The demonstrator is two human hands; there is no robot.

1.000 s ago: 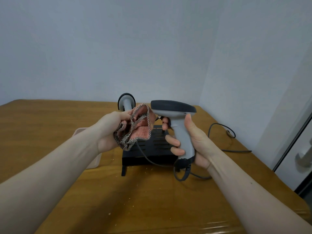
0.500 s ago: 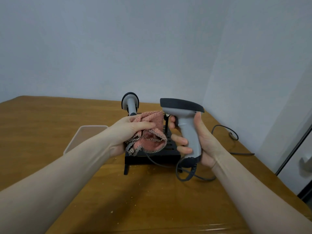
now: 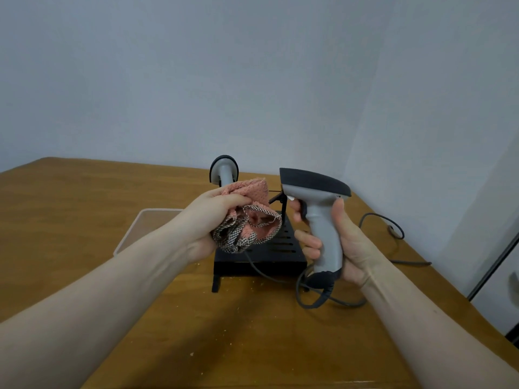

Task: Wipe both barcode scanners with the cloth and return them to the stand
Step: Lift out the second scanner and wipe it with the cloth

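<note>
right hand [image 3: 334, 242] is wrapped around the grip of the grey scanner [image 3: 320, 214], fingers curled on the front, thumb up the back, and the scanner's long axis stands near upright with its dark head pointing left. left hand [image 3: 213, 217] has the pink cloth [image 3: 252, 217] bunched tight in curled fingers, and that cloth sits just left of the scanner's head, apart from it, a gap showing between them. so the cloth hand is the one to travel, rightward, onto the head or grip. behind the cloth, the second scanner [image 3: 223, 171] stands upright in the black stand [image 3: 269, 254], partly hidden by the left hand. the held scanner's cable [image 3: 314, 300] loops down off its butt onto the wooden table [image 3: 84, 220], and could drag near the stand's base. a clear tray [image 3: 140, 228] lies left of the stand, well out of the way.
</note>
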